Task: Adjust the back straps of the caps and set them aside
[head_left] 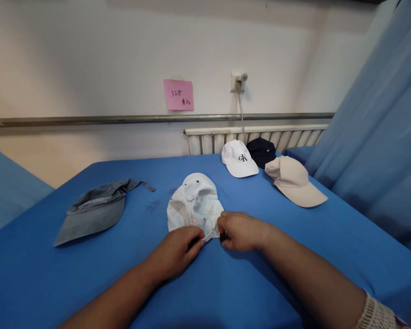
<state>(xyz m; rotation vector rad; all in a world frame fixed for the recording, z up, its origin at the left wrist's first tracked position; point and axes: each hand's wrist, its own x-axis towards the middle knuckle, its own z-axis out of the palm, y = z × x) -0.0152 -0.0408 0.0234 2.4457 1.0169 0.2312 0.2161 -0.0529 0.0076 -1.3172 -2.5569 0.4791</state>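
Observation:
A pale, whitish baseball cap lies on the blue-covered table, its brim pointing away from me and its back edge toward me. My left hand pinches the near edge of the cap, around its strap, between thumb and fingers. At the cap's near right corner my right hand is closed on the same edge, with a small dark piece showing between the fingers. Part of the strap is hidden by my fingers.
A grey cap lies at left on the blue cover. A white cap, a dark navy cap and a beige cap sit at back right. Behind are a radiator, metal rail and blue curtain.

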